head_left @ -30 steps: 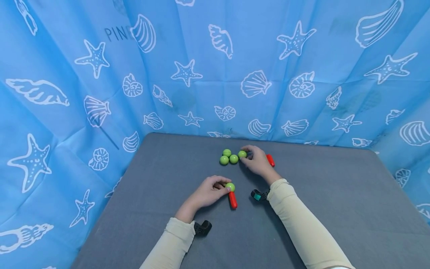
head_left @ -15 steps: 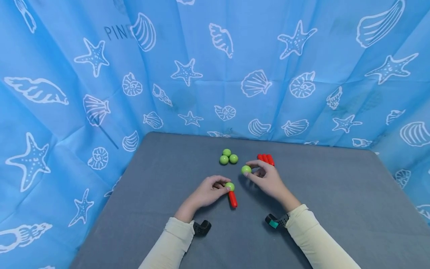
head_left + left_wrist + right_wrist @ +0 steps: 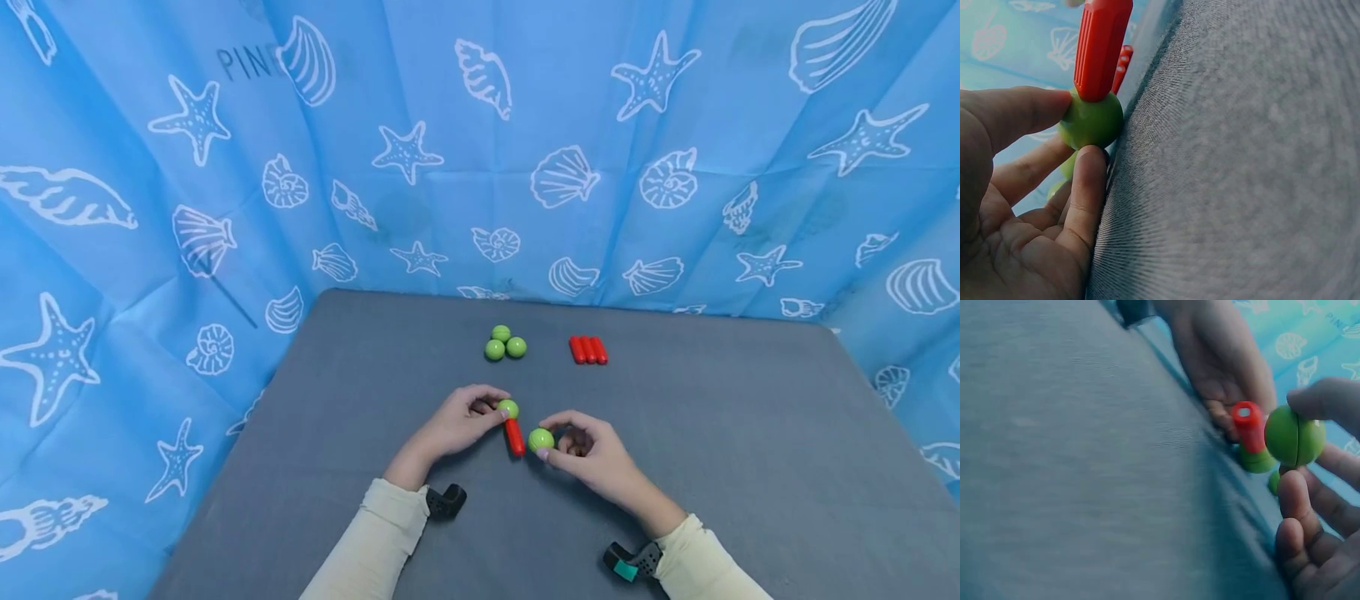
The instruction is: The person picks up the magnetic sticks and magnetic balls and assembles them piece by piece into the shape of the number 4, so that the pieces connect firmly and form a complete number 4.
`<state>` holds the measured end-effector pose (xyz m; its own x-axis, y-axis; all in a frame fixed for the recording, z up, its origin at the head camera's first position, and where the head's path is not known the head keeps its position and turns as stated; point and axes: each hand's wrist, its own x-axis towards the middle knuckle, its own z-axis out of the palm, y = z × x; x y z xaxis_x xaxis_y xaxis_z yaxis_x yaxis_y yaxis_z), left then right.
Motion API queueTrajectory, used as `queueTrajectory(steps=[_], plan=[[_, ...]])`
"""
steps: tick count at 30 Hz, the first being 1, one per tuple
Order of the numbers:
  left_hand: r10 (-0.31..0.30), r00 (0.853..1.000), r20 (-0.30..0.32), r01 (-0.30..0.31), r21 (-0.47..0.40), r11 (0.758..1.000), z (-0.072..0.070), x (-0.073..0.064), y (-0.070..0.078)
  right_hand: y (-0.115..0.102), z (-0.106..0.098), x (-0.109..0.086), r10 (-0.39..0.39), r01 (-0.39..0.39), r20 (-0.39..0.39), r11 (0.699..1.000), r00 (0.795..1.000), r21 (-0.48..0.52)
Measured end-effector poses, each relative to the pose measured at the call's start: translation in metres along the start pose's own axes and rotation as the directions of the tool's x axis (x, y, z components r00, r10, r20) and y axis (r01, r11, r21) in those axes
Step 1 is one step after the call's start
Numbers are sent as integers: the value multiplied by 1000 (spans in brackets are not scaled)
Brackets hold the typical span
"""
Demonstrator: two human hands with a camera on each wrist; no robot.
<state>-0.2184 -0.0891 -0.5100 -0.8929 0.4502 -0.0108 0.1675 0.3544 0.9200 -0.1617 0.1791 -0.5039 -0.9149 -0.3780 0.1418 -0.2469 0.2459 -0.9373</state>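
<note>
My left hand (image 3: 456, 423) pinches a green ball (image 3: 508, 408) between thumb and fingers, close over the grey table. A red ridged rod (image 3: 515, 437) is joined to that ball and points toward me; in the left wrist view the end of the rod (image 3: 1102, 50) meets the ball (image 3: 1092, 122). To the right, my right hand (image 3: 596, 454) holds a second green ball (image 3: 541, 440) with thumb and fingertips, just beside the rod's free end. The right wrist view shows a seam around this ball (image 3: 1294, 436) and a hole in the near end of the rod (image 3: 1247, 428).
Farther back on the grey table (image 3: 712, 417) three green balls (image 3: 495, 350) sit grouped together. Three red rods (image 3: 589, 350) lie side by side to their right. A blue curtain (image 3: 450, 192) with white shell prints hangs behind the table.
My right hand has taken a green ball from the back group and brought it toward me, near the red rod. The left hand keeps its hold in about the same place.
</note>
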Motion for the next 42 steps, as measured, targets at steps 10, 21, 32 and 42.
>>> queueTrajectory(steps=[10,21,32,42], plan=[[-17,1000,5,17,-5,1000,0,1,1,5,14,-8,-42,43,30,998,999,-42],[-16,1000,4,16,-24,1000,-1,1,-1,6,14,-4,-62,63,50,997,997,-34],[-21,1000,1,21,-22,1000,1,2,2,6,16,-7,-49,51,53,998,997,-38],[-40,999,16,41,-26,999,3,0,6,4,23,-7,-21,24,39,997,999,-79]])
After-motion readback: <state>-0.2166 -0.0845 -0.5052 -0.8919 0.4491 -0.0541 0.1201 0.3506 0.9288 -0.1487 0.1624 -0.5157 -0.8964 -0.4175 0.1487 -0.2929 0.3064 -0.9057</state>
